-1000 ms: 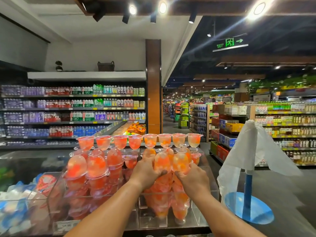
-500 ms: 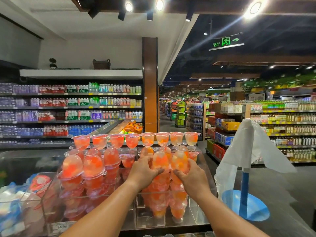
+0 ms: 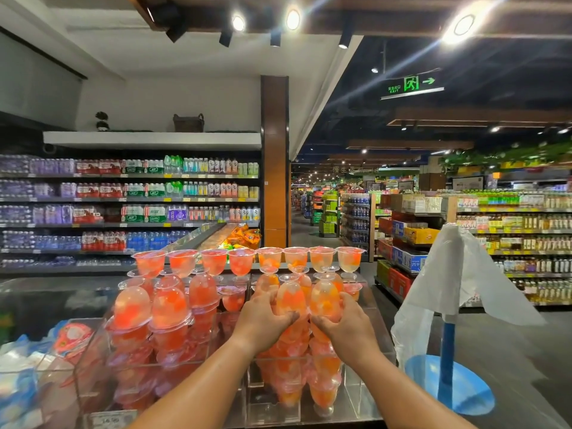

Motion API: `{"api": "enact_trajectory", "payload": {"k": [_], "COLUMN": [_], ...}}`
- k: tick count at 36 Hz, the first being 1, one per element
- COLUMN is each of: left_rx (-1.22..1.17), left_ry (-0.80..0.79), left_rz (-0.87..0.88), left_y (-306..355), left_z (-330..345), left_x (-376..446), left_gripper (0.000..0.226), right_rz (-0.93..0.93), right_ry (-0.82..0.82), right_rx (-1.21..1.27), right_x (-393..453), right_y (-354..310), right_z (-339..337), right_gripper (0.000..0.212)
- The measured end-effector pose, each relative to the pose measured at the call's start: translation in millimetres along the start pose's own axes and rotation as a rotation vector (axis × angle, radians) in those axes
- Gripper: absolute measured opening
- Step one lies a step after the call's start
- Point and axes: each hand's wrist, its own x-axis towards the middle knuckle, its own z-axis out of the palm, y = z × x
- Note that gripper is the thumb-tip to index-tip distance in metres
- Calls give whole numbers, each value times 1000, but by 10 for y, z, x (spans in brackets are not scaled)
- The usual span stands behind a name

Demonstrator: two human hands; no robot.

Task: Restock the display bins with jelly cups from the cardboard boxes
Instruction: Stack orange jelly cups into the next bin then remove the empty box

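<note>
Both hands are curled round upside-down jelly cups, left hand [image 3: 263,317] and right hand [image 3: 346,328]. I'd seat them squarely on the stack underneath before letting go.

Jelly cup count, roughly

Top row [image 3: 247,261] along the back of the bin [image 3: 365,394]: eight upright cups, four red on the left, four orange/pale on the right. Below that row the cups are stacked upside down and piled too densely to count properly. Two hands [image 3: 263,320] in there, and one bag stand [image 3: 447,360] right of the bin.
</note>
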Motion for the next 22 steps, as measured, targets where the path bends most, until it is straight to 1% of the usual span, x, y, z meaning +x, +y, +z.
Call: {"api": "enact_trajectory", "payload": {"k": [4,7,9,10,11,12,13,14,16,18,20,22], "left_rx": [32,62,112,117,96,80,79,93,133,158,138,74], "left_ry": [-7,-22,7,39,83,133,181,213,214,165,3,-199], "left_rz": [10,19,15,3,-10,-28,-44,-48,-4,66,97,44], "left_y": [-34,-46,-35,-40,-43,-47,-38,-24,51,181,369,559], "left_z": [-10,-53,-111,-142,-182,-233,-288,-343,-446,-537,-614,-640], "left_x": [28,33,34,52,78,109,146,200,347,522,687,783], "left_gripper": [57,62,64,59,49,37,28,28,34,32,30,42], "right_rz": [-2,21,21,17,12,13,12,18,48,60,43,42], "right_ry": [10,88,158,177,176,144,97,47,-26,-81,-147,-181], "right_rx": [-15,-46,-37,-5,18,10,-18,-55,-94,-92,-161,-199], "right_x": [38,67,138,194,266,347,437,526,681,797,863,889], "right_y": [-6,-3,-24,-50,-76,-98,-114,-125,-152,-171,-185,-184], "right_z": [13,-40,-130,-192,-254,-317,-372,-423,-497,-517,-494,-442], "right_gripper": [85,83,73,65,54,47,46,51,65,71,69,64]}}
